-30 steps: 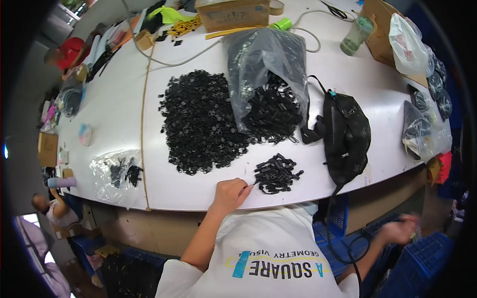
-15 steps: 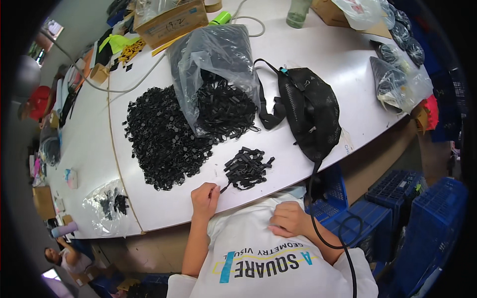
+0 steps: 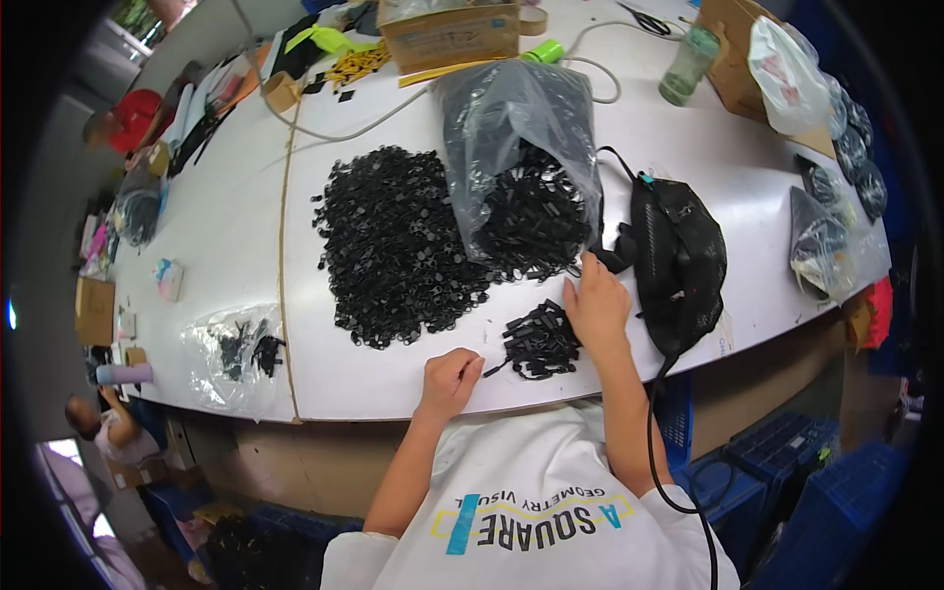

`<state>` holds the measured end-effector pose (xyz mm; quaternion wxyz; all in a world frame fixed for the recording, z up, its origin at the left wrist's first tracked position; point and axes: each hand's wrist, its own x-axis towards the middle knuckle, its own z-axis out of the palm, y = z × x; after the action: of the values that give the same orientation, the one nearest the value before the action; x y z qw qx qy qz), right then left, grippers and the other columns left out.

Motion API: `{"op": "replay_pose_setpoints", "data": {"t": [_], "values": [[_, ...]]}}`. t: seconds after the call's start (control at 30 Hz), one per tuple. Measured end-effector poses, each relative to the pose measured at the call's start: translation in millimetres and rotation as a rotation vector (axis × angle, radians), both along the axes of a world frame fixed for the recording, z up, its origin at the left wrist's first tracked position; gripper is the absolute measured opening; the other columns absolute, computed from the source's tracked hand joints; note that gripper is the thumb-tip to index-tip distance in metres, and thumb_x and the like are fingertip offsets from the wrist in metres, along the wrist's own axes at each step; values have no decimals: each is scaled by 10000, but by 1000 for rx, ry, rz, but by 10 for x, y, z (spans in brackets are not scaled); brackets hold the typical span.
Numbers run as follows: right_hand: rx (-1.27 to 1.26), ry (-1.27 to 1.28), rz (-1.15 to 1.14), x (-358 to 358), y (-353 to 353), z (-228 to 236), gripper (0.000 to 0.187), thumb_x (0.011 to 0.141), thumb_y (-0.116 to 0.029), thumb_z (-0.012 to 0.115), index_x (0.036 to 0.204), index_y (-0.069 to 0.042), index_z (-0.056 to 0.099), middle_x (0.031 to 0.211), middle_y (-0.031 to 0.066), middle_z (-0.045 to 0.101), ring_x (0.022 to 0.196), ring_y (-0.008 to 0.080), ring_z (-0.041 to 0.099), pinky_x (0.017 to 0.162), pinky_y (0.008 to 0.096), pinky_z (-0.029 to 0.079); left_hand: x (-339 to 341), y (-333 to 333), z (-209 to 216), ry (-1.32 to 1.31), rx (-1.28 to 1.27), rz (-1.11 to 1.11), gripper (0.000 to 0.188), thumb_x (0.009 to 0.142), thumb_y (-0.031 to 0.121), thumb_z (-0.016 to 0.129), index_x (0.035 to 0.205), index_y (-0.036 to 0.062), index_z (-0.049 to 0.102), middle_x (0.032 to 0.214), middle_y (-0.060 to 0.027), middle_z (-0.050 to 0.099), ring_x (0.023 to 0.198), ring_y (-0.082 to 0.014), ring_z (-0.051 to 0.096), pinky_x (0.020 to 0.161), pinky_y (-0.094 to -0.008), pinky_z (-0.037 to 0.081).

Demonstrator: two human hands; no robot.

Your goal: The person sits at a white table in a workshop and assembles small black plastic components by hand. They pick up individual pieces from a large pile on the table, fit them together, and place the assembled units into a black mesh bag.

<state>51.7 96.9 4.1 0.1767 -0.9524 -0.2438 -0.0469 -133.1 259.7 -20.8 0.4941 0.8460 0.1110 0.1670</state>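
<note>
Head view, slim blk pcs (image 3: pixel 541 341) heaped, L hand (image 3: pixel 453 383) curled, R hand (image 3: pixel 600 303) bent, can't tell grips

- Clear plastic bag (image 3: pixel 511 108): lies with its open mouth toward you, slim black pieces (image 3: pixel 536 221) spilling out; your right hand (image 3: pixel 598 300) reaches its mouth's right corner, though your grip is hard to make out.
- Small heap (image 3: pixel 541 341) of slim black pieces: jumbled, nearer you than the bag.
- Single black piece (image 3: pixel 495 371): also on the bag's near side, slanted, just beside your left hand (image 3: pixel 452 381).
- Large pile (image 3: pixel 398 246) of little black looped parts: spread left of the bag.
</note>
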Motion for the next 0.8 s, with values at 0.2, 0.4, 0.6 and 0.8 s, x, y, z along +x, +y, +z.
{"op": "replay_pose_setpoints", "data": {"t": [0.2,0.4,0.6,0.8], "values": [[-96,114,-13,188,30,-49,131,837,-174,593,855,-49,558,774,161,654,721,390,643,632,504,490,-9,-13,12,-72,43,192,115,837,69,636,748,4,602,567,-97,536,454,-200,504,456,-308,396],[512,46,151,-41,-78,373,182,695,-33,630,613,-31,468,736,99,613,883,332,592,763,391,451,-172,251,12,147,298,465,211,772,163,748,860,48,594,541,-55,495,436,-196,485,440,-314,397],[693,-153,691,-515,-85,646,181,487,60,513,532,-31,363,751,117,641,962,367,582,818,456,445,-62,279,67,328,469,424,334,772,277,732,973,66,570,737,-80,638,576,-271,626,508,-378,481],[1046,459,1015,-950,-234,407,181,489,-7,536,522,-71,369,514,71,418,424,231,378,424,327,304,88,340,1,328,538,405,235,793,250,698,910,97,563,641,-92,619,583,-298,630,521,-407,492]]}}
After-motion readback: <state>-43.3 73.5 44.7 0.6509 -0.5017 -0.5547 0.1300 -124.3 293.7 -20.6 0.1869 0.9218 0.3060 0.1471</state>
